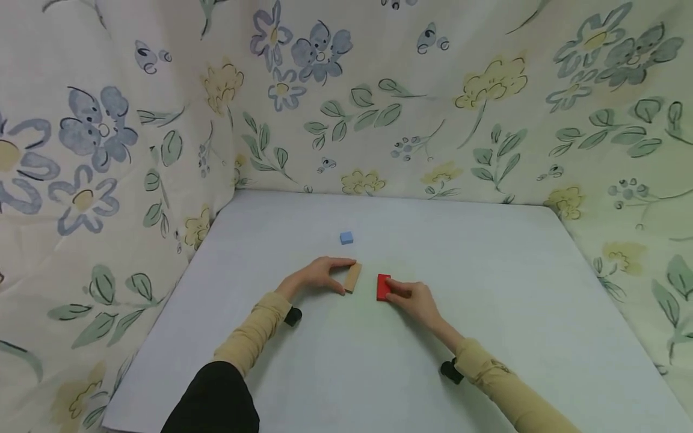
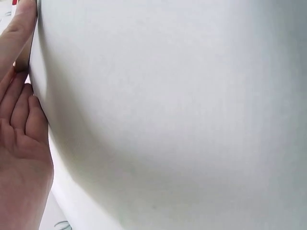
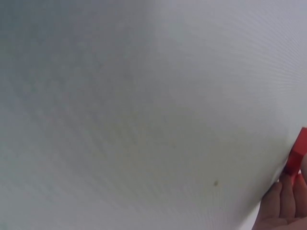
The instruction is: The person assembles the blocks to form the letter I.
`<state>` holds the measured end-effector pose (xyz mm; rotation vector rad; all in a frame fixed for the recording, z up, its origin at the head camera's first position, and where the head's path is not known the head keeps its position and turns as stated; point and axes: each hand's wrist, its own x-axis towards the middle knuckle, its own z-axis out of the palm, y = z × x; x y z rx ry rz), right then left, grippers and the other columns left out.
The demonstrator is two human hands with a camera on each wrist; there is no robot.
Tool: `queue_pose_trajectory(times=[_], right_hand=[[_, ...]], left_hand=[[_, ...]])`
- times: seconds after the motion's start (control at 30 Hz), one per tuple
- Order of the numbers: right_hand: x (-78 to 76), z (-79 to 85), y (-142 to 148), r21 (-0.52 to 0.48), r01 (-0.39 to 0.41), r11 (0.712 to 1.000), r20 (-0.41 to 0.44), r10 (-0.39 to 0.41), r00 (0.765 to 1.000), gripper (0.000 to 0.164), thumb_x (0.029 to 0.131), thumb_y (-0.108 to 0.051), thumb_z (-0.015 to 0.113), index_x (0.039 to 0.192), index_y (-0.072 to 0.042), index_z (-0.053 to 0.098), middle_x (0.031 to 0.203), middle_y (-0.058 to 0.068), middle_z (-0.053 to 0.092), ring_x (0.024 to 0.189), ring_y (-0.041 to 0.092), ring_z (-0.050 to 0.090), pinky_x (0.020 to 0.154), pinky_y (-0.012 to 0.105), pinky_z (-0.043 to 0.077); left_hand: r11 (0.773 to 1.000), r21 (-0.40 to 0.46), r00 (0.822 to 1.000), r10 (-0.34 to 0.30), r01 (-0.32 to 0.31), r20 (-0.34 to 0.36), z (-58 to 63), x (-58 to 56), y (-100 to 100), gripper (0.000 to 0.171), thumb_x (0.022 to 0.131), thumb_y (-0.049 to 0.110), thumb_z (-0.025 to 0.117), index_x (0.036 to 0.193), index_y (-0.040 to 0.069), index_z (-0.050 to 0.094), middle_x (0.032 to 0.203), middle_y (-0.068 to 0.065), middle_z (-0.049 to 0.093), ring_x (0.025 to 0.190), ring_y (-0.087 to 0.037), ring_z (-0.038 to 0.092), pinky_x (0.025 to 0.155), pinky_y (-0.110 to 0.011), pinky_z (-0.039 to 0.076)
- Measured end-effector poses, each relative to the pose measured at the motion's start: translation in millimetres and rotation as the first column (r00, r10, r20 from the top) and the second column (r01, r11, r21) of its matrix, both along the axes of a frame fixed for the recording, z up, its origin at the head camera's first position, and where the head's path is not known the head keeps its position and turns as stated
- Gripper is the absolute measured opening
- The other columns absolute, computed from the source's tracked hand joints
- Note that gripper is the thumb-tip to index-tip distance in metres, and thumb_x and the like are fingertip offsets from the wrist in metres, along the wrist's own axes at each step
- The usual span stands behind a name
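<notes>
A plain wooden block lies near the middle of the white table, tilted slightly. My left hand pinches it lengthwise, index finger at the far end and thumb at the near end. Just right of it, and apart from it, is a flat red block. The right hand grips the red block at its right side with thumb and fingers. Only part of that block shows at the right wrist view's edge. Farther back, a small blue block sits untouched by either hand.
The white tabletop extends around both hands. Flower-patterned cloth hangs behind the table and along its sides. A black device is strapped at the left wrist, another black device at the right.
</notes>
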<state>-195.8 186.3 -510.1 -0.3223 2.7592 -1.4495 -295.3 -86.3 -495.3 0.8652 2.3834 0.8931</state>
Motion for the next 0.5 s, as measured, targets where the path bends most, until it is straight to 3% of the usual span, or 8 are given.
queue_pose_trajectory(times=[0.3, 0.5], right_hand=[[2.2, 4.5, -0.7, 0.001, 0.005, 1.000, 0.009, -0.005, 1.000, 0.041, 0.084, -0.013, 0.072, 0.123, -0.006, 0.063, 0.121, 0.011, 0.064, 0.120, 0.030, 0.057, 0.098, 0.044, 0.048], [2.3, 3.5, -0.9, -0.002, 0.000, 1.000, 0.001, 0.000, 1.000, 0.040, 0.084, -0.012, 0.072, 0.122, -0.006, 0.063, 0.121, 0.012, 0.064, 0.120, 0.029, 0.057, 0.098, 0.044, 0.048]], left_hand=[[0.999, 0.044, 0.996, 0.022, -0.018, -0.082, -3.2, 5.4, 3.5, 0.080, 0.074, 0.024, 0.082, 0.143, 0.013, 0.044, 0.149, -0.006, 0.042, 0.140, -0.023, 0.035, 0.115, -0.040, 0.030], [0.993, 0.061, 0.993, 0.104, -0.100, -0.059, -2.6, 9.9, 3.1, 0.082, 0.073, 0.023, 0.082, 0.143, 0.011, 0.042, 0.149, -0.005, 0.042, 0.140, -0.022, 0.036, 0.115, -0.037, 0.031]])
